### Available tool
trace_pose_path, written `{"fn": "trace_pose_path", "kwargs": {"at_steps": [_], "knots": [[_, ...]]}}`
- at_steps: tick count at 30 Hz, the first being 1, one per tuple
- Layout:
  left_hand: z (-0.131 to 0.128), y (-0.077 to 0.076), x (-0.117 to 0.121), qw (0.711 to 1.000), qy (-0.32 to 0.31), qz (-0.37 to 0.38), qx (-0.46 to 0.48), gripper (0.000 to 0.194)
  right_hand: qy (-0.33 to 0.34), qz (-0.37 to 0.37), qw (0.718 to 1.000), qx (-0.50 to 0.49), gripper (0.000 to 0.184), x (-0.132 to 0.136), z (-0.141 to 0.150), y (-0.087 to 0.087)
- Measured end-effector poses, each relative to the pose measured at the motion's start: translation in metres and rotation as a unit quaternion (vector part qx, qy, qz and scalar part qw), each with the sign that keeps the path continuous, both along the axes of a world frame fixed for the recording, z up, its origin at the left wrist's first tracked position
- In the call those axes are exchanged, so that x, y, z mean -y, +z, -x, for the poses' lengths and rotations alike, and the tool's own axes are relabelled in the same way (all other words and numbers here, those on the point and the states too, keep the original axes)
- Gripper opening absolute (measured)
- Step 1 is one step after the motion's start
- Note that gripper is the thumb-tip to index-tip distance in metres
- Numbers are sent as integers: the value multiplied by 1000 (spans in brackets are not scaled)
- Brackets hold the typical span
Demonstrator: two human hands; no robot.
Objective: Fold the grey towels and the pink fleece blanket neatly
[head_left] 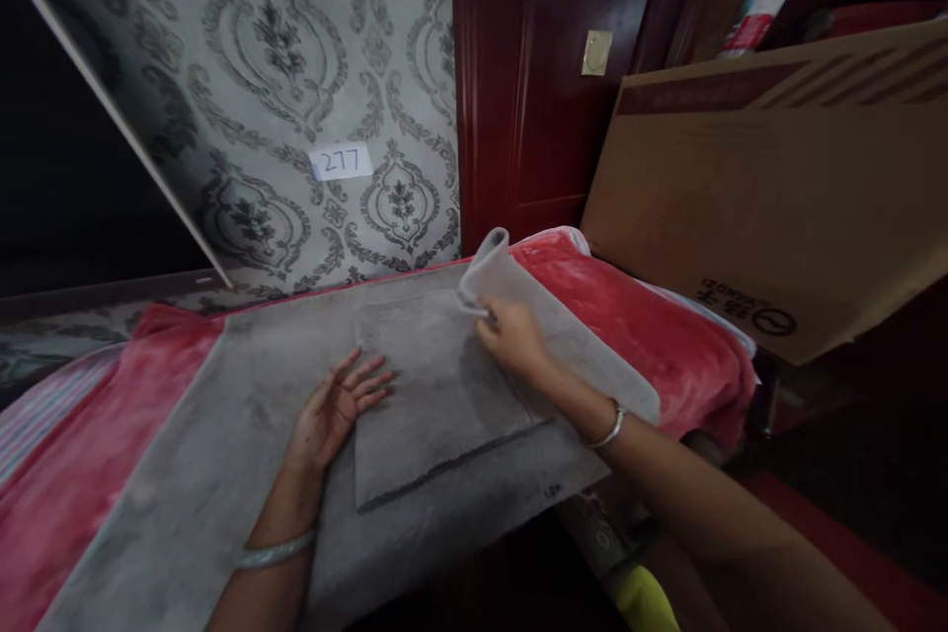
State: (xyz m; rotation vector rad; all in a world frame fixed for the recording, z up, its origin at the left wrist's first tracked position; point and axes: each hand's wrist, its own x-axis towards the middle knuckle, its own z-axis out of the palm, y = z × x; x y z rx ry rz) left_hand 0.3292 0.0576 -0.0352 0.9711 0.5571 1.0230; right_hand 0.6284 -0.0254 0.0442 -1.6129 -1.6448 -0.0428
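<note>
A grey cloth point(422, 395), rectangular and with a dark line near its front edge, lies flat on a larger grey cover point(244, 395). Pinched at the cloth's far right part is my right hand point(514, 338), with a raised, curled fold point(485, 267) standing up from its fingers. My left hand point(337, 410) rests at the cloth's left edge, palm turned inward and fingers spread, holding nothing. I cannot tell whether its fingertips press on the cloth.
Red plush fabric point(614, 326) shows beneath the grey cover on both sides. A large cardboard box point(770, 188) leans at the right, with a plastic bottle point(766, 5) behind it. Patterned wall point(400, 39) and a dark screen point(81, 138) stand at the back and left.
</note>
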Motion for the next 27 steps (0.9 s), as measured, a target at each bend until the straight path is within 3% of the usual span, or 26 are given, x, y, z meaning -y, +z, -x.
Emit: {"fn": "trace_pose_path", "kwargs": {"at_steps": [4,6,9,12,15,19,23,27], "knots": [[4,-11,-5,994,-93,19,50,72,153,79,976,131,23,14,78,-39],[7,-17,-9,993,-108,17,54,68,192,114,962,158,23,23,95,-63],[9,-21,-11,993,-110,21,44,64,185,139,963,140,31,31,101,-88],[6,-19,-9,995,-94,23,29,66,159,137,972,103,41,34,99,-97],[0,-14,-4,998,-60,28,-5,68,166,119,975,91,40,34,96,-101],[-11,-1,-3,995,-6,59,-77,63,196,42,979,44,42,32,90,-110],[-36,16,-13,987,28,67,-144,89,212,-28,977,4,41,32,85,-116],[-71,25,-30,973,93,23,-211,105,221,-3,974,46,41,33,84,-119]]}}
